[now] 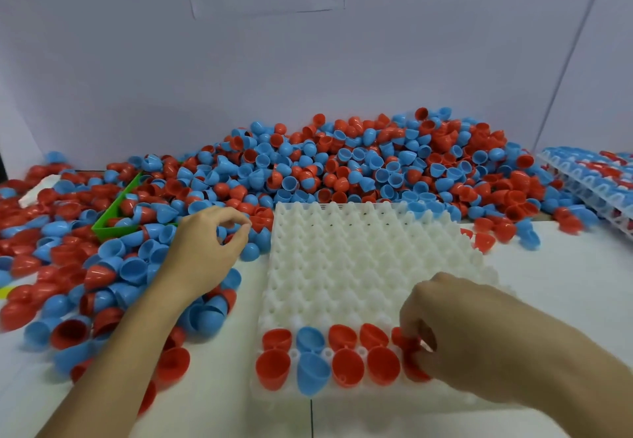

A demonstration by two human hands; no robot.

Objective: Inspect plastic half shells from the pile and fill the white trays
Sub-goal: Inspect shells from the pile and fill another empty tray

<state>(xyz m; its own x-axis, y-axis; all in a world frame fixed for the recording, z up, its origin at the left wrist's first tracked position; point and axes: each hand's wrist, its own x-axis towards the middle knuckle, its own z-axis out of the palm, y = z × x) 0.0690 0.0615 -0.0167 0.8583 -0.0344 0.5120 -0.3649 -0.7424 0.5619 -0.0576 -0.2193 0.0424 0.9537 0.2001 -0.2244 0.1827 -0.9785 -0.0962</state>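
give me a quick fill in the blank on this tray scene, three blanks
1. The filled shells sit in the white plastic tray's two ____ rows.
2. The right hand sets down a ____ plastic half shell.
3. The left hand reaches into the pile beside a ____ plastic bin.

Missing words: nearest; red; green

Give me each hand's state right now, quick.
Left hand: over the pile, fingers curled with thumb and forefinger pinched; whether they hold a shell cannot be told.
Right hand: fingers curled on a red half shell at the white tray.
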